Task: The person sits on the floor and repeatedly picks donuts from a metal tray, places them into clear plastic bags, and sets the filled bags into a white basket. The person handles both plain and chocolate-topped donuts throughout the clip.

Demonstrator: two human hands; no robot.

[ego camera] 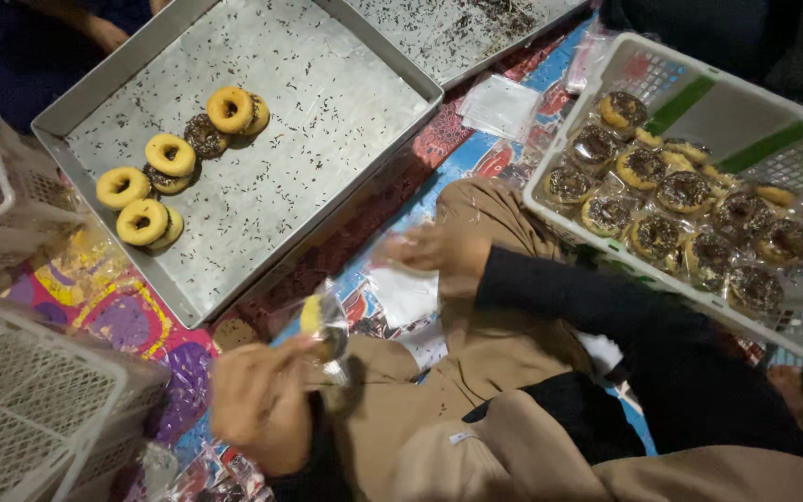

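My left hand [255, 402] is at the lower left, closed on a clear plastic bag with a doughnut [321, 321] inside it, yellow with a dark topping. My right hand [434, 249] is blurred over my lap, its fingers just above a small pile of clear bags [403, 296]. Whether it grips one is unclear. A metal tray [327, 102] strewn with chocolate sprinkles holds several doughnuts [171, 154], some yellow side up, some topping side up. On the right, a white plastic basket [606, 249] is filled with several bagged, chocolate-sprinkled doughnuts [685, 191].
A second sprinkle-covered metal tray [457, 33] lies at the top. More clear bags [499, 104] sit between the trays and the basket. White lattice baskets [30, 400] stand at the left edge. A colourful patterned mat [123, 316] covers the floor. Another person's arm [95, 33] shows at the top left.
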